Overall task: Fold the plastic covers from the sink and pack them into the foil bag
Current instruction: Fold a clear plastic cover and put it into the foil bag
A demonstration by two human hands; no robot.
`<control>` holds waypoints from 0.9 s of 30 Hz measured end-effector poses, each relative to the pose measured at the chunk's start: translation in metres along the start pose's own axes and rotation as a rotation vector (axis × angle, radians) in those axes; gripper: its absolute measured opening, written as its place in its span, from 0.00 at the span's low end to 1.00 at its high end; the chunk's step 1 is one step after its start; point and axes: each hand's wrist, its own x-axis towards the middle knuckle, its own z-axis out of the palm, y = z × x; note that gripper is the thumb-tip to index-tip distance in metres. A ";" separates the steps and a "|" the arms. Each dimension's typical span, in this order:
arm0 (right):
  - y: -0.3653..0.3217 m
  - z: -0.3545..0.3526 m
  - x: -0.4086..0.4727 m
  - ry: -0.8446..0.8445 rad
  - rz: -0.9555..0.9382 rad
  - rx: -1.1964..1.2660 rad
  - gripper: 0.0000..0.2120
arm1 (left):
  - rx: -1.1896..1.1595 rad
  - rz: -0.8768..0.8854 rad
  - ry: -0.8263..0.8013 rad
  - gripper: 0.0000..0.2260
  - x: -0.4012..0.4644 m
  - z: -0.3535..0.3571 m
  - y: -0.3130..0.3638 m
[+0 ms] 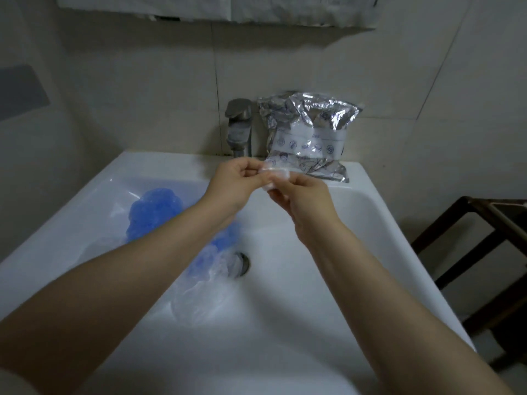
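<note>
Two bare forearms reach in from the near edge over the white rectangular ceramic sink, meeting above its far rim. Between them, toward twelve o'clock, the left hand and the right hand both pinch a small folded clear plastic cover, fingertips curled tight on it from either side, the little bundle held in the air just in front of the tap.

Down in the basin, at about nine o'clock from the hands, lies a crumpled blue plastic cover, partly hidden under the left forearm. Nearer, around the round metal drain, more loose clear and blue plastic covers lie heaped, one trailing over the drain's edge.

At one o'clock from the hands, a crinkled silver foil bag with a white printed label stands on the back ledge of the sink, leaning against the tiled wall, just beside the grey metal tap. Off at three o'clock, beside the sink, stands a dark wooden frame.
</note>
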 end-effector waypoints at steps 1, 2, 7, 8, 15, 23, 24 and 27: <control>-0.009 -0.003 0.008 0.018 -0.062 -0.044 0.05 | -0.007 0.014 -0.012 0.06 0.010 0.004 0.009; -0.017 -0.006 0.017 0.046 -0.137 -0.116 0.06 | 0.004 0.030 -0.026 0.07 0.020 0.007 0.019; -0.056 -0.017 0.069 0.175 -0.449 -0.544 0.13 | 0.338 0.170 -0.014 0.10 0.078 0.028 0.059; -0.063 -0.019 0.079 0.194 -0.480 -0.588 0.15 | 0.440 0.210 -0.013 0.10 0.090 0.031 0.066; -0.092 -0.024 0.136 0.300 -0.571 -0.620 0.05 | 0.904 0.304 -0.160 0.15 0.162 0.045 0.083; -0.102 -0.034 0.171 0.310 -0.630 -0.637 0.06 | 1.203 0.389 -0.198 0.09 0.177 0.051 0.068; -0.105 -0.032 0.170 0.293 -0.655 -0.639 0.06 | 1.218 0.443 -0.182 0.06 0.172 0.049 0.068; -0.111 -0.030 0.164 0.143 -0.724 -0.690 0.09 | 1.225 0.559 -0.192 0.03 0.154 0.044 0.067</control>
